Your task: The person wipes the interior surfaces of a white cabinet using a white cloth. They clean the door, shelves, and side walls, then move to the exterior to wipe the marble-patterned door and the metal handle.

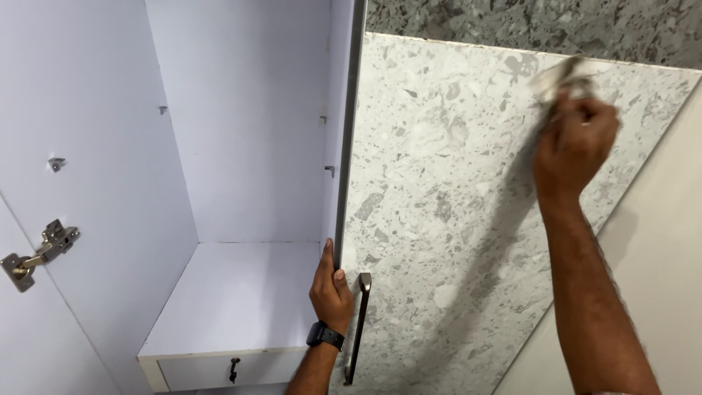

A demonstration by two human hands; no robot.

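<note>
While steadying the stiff, smooth stone-patterned cabinet door (468,219) by its edge with left hand (333,289) curled round it, pressing bunched soft cloth (559,77) flat under right hand (578,143).

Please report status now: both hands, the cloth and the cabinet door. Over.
Left hand grips edge of open cabinet door, above the dark handle. Right hand presses blurred cloth on door's upper stone-pattern face. Nothing in the way.

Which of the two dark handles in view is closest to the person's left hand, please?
The long dark bar handle on the grey stone-patterned door: it hangs just right of the left hand, which grips that door's edge. The small drawer pull sits lower and farther left.
</note>
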